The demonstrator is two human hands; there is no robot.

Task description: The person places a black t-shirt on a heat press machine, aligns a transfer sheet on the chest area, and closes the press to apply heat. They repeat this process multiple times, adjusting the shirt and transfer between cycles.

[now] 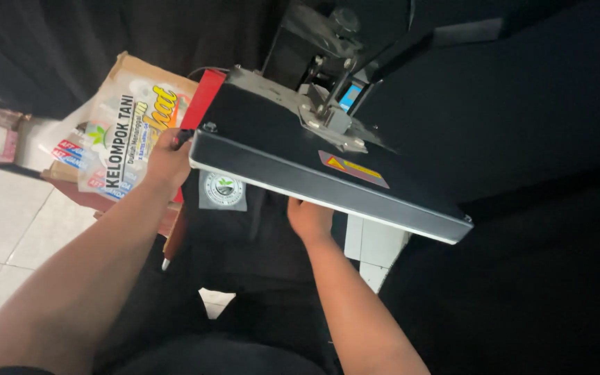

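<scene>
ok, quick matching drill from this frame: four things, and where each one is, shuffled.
1. left hand
2. right hand
3. round transfer
4. printed sheets

a. on the black garment under the press
b. at the press's left corner
c. in the cardboard box, left
d. under the press's front edge

Pairs: 1-b, 2-d, 3-a, 4-c

One head-worn camera looks steeply down, close over the heat press (pixel 328 167) and tiled floor (pixel 1 229).
</scene>
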